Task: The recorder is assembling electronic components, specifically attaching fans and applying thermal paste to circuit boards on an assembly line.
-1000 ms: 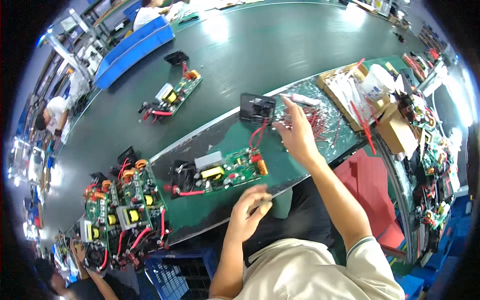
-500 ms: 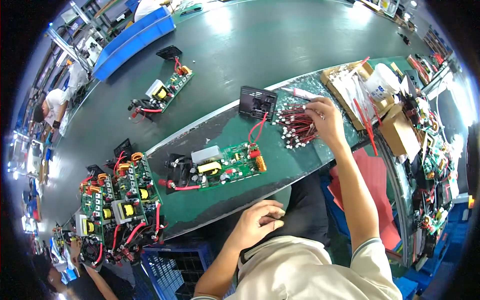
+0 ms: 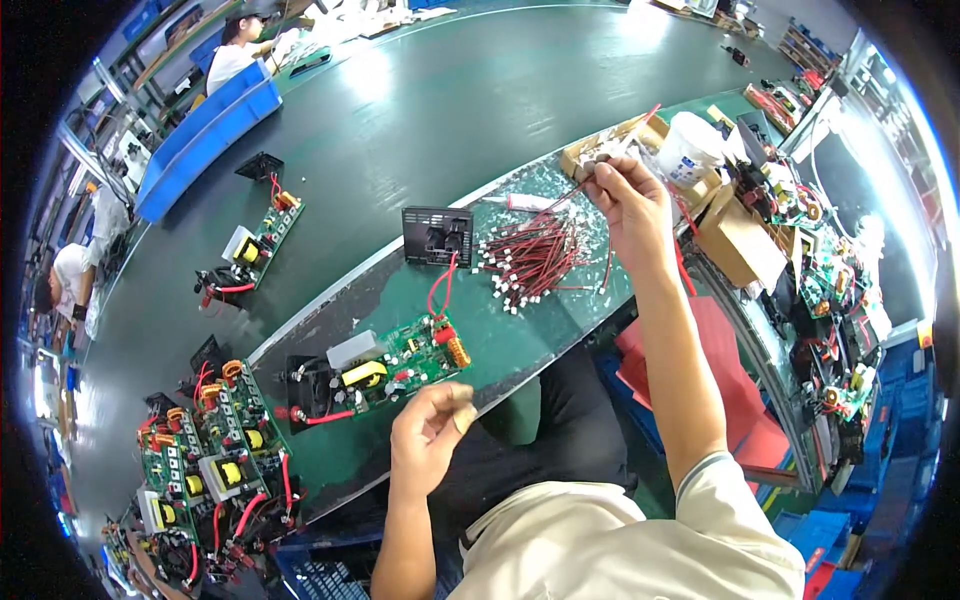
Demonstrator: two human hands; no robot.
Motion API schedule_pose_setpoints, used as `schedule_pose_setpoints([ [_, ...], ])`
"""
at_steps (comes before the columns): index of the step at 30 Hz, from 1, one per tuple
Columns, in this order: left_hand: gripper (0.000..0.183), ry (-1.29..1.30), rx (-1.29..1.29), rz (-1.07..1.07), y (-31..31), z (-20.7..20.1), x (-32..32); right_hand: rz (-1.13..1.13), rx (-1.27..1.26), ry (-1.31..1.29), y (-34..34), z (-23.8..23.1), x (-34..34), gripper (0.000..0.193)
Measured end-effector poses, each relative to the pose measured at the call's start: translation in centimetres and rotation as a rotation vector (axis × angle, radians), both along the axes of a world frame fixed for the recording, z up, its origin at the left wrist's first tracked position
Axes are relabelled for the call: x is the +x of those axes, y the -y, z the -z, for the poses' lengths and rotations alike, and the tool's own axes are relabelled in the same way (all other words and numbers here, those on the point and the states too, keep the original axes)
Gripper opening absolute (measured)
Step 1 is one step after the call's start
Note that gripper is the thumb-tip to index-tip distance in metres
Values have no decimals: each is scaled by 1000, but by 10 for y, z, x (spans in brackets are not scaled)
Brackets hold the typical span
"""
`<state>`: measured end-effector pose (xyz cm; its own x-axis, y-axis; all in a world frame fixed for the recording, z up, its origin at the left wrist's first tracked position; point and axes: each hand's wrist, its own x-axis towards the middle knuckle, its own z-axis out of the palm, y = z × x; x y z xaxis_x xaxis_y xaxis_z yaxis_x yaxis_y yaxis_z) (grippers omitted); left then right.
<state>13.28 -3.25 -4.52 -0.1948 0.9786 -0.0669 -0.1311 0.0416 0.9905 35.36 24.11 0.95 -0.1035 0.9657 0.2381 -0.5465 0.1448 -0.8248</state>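
My right hand (image 3: 632, 205) is raised over the right end of the bench, thumb and fingers pinched on a thin red and dark wire lead (image 3: 566, 197). Below it lies a loose pile of similar wire leads (image 3: 540, 255) with small white connectors. My left hand (image 3: 432, 435), its fingers curled and nothing visible in them, hovers at the bench's near edge. Just beyond it sits a green circuit board (image 3: 405, 350) with a yellow-wrapped transformer and a grey block. A red cable joins the board to a black vented panel (image 3: 437, 237) standing behind.
Several similar board assemblies (image 3: 215, 450) stand together at the left; another board (image 3: 262, 240) lies on the green conveyor. A blue bin (image 3: 205, 145) sits at far left. Cardboard boxes (image 3: 738, 240) and a white tub (image 3: 690, 148) are at right. Other people work at the far left.
My right hand has lifted off the pile with a wire lead. My left hand has come up closer to the circuit board. The view has shifted to the right.
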Motion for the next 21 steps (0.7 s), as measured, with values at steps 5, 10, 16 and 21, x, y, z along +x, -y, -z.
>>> schedule_pose_setpoints([
  [5, 27, -32, 123, -124, -33, -24, -11, -34, 67, 557, 54, -14, -29, 20],
  [10, 29, 17, 188, -140, -65, -40, -14, -246, 48, 680, 113, -3, -60, 18],
  [16, 30, 59, 160, -138, -56, -41, -27, -402, 91, 767, 135, 12, -86, 15],
  [21, 28, -53, 48, -188, -48, -35, -40, 71, 881, 921, 146, 12, -108, 17],
])
